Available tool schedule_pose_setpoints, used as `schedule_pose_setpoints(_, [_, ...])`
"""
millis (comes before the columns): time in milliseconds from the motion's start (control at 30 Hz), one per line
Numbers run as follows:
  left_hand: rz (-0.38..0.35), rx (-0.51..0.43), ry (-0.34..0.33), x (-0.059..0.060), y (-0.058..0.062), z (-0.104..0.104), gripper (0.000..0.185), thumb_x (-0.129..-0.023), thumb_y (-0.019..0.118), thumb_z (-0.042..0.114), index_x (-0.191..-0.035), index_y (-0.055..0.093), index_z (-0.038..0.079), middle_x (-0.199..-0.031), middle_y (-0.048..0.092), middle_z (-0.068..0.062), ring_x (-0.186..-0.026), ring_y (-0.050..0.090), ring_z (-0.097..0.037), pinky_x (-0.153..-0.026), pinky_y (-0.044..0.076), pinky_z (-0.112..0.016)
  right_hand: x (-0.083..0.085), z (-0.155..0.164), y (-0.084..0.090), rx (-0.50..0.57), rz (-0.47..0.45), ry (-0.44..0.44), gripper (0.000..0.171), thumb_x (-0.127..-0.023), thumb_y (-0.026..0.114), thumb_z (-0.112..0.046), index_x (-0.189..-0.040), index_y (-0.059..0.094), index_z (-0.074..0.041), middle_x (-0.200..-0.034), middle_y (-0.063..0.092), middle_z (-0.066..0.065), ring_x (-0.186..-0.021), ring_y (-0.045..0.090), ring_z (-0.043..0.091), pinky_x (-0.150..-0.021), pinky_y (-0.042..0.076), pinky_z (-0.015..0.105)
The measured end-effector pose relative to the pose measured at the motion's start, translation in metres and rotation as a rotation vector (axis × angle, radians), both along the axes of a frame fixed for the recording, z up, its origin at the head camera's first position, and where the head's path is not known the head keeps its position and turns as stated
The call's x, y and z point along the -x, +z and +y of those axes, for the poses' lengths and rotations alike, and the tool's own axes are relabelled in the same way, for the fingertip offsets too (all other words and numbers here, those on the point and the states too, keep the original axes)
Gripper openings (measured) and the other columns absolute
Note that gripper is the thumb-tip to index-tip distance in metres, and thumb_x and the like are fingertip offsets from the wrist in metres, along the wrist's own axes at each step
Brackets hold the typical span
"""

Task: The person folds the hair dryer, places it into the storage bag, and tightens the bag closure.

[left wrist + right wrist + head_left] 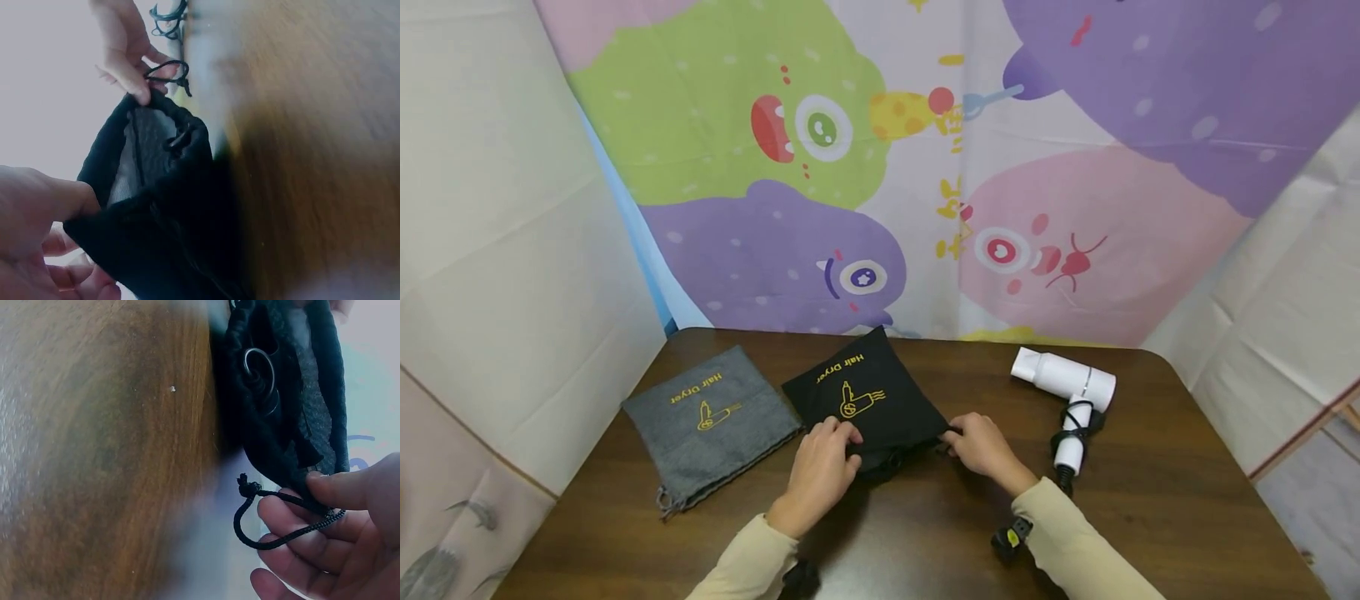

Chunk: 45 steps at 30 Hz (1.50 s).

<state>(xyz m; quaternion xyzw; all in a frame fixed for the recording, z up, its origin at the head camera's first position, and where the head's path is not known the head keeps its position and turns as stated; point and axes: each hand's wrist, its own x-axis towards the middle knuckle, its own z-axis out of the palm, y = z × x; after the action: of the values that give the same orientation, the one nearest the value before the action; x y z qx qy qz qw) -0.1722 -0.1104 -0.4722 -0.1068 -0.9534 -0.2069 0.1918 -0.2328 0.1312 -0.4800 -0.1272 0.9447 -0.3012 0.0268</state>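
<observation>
A black drawstring bag (872,400) printed with "Hair Dryer" and a yellow dryer drawing lies on the table, its mouth facing me. My left hand (823,467) pinches one side of the mouth, thumb inside the rim. At the opposite corner my right hand (981,450) holds the rim between thumb and fingers, with a knotted cord loop (240,519) hanging over those fingers. The mouth gapes between both hands, showing a grey lining (150,144). Inside, a thin shiny curved loop (262,369) shows in the right wrist view.
To the left lies a flat grey drawstring bag (715,433) with the same print. A white hair dryer (1067,379), cord wound round its handle, lies on the right of the brown table (1157,517). A cartoon-patterned cloth (925,208) hangs behind.
</observation>
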Motion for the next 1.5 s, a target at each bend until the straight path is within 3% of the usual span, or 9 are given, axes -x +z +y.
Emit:
schedule_pose_setpoints(233, [-0.144, -0.060, 0.119, -0.015, 0.000, -0.015, 0.026, -0.071, 0.079, 0.018, -0.074, 0.053, 0.015, -0.070, 0.050, 0.002, -0.066, 0.050, -0.016, -0.057, 0.041, -0.032, -0.002, 0.000, -0.003, 0.001, -0.040, 0.035, 0.022, -0.089, 0.065, -0.013, -0.069, 0.066, -0.007, -0.062, 0.057, -0.003, -0.059, 0.046, 0.012, -0.060, 0.038, 0.027])
schedule_pose_setpoints(367, [-0.157, -0.051, 0.170, -0.019, -0.001, -0.023, 0.032, -0.072, 0.079, 0.024, -0.068, 0.048, 0.016, -0.063, 0.046, 0.003, -0.056, 0.046, -0.013, -0.049, 0.036, -0.029, -0.004, 0.002, -0.004, 0.017, -0.062, 0.046, 0.024, -0.090, 0.064, -0.012, -0.066, 0.066, -0.007, -0.062, 0.058, -0.003, -0.057, 0.044, 0.012, -0.058, 0.037, 0.026])
schedule_pose_setpoints(500, [-0.107, 0.004, 0.178, -0.016, -0.001, -0.027, 0.029, -0.072, 0.077, 0.027, -0.064, 0.052, 0.016, -0.061, 0.048, 0.004, -0.053, 0.048, -0.014, -0.047, 0.037, -0.029, -0.003, 0.006, -0.003, 0.030, -0.064, 0.038, 0.025, -0.091, 0.064, -0.012, -0.066, 0.066, -0.007, -0.063, 0.060, -0.001, -0.056, 0.043, 0.012, -0.057, 0.036, 0.026])
schedule_pose_setpoints(633, [-0.087, 0.089, 0.166, -0.012, 0.001, -0.028, 0.036, -0.073, 0.074, 0.026, -0.050, 0.049, 0.015, -0.055, 0.050, -0.001, -0.049, 0.052, -0.020, -0.043, 0.038, -0.032, -0.001, 0.007, -0.001, 0.038, -0.054, 0.058, 0.025, -0.091, 0.064, -0.013, -0.066, 0.068, -0.008, -0.062, 0.060, -0.001, -0.055, 0.042, 0.011, -0.056, 0.035, 0.025])
schedule_pose_setpoints(800, [-0.184, 0.123, 0.168, -0.011, 0.003, -0.027, 0.044, -0.076, 0.069, 0.024, -0.044, 0.040, 0.014, -0.051, 0.050, -0.005, -0.048, 0.054, -0.027, -0.042, 0.040, -0.038, 0.000, 0.004, 0.002, 0.041, -0.049, 0.089, 0.026, -0.092, 0.063, -0.014, -0.067, 0.068, -0.007, -0.061, 0.060, 0.000, -0.054, 0.041, 0.011, -0.056, 0.034, 0.024])
schedule_pose_setpoints(1033, [-0.319, 0.113, 0.170, -0.011, 0.005, -0.028, 0.039, -0.081, 0.064, 0.025, -0.048, 0.045, 0.012, -0.054, 0.054, -0.009, -0.049, 0.055, -0.029, -0.045, 0.042, -0.041, -0.002, 0.003, 0.001, 0.035, -0.033, 0.063, 0.027, -0.091, 0.063, -0.013, -0.065, 0.065, -0.008, -0.062, 0.061, -0.001, -0.055, 0.043, 0.011, -0.057, 0.036, 0.025])
schedule_pose_setpoints(1167, [-0.327, 0.060, 0.121, -0.011, 0.003, -0.031, 0.042, -0.082, 0.062, 0.020, -0.048, 0.038, 0.015, -0.051, 0.042, -0.001, -0.046, 0.043, -0.020, -0.045, 0.033, -0.033, -0.002, 0.004, 0.001, 0.031, -0.032, 0.050, 0.028, -0.091, 0.064, -0.013, -0.063, 0.064, -0.009, -0.060, 0.059, -0.003, -0.055, 0.043, 0.011, -0.057, 0.036, 0.024])
schedule_pose_setpoints(1333, [-0.305, -0.072, 0.068, -0.008, -0.001, -0.036, 0.044, -0.083, 0.059, 0.015, -0.051, 0.029, 0.019, -0.051, 0.023, 0.008, -0.049, 0.022, -0.011, -0.049, 0.020, -0.024, -0.001, 0.006, 0.001, 0.049, -0.044, 0.059, 0.030, -0.092, 0.063, -0.015, -0.063, 0.064, -0.009, -0.057, 0.052, -0.005, -0.053, 0.039, 0.010, -0.054, 0.032, 0.023])
schedule_pose_setpoints(1500, [-0.316, -0.205, 0.046, -0.006, -0.003, -0.037, 0.037, -0.080, 0.061, 0.015, -0.049, 0.040, 0.017, -0.047, 0.037, 0.010, -0.047, 0.029, -0.008, -0.052, 0.027, -0.022, 0.000, 0.007, 0.002, 0.085, -0.050, 0.091, 0.029, -0.093, 0.062, -0.016, -0.065, 0.066, -0.008, -0.056, 0.046, -0.007, -0.052, 0.037, 0.009, -0.052, 0.031, 0.023])
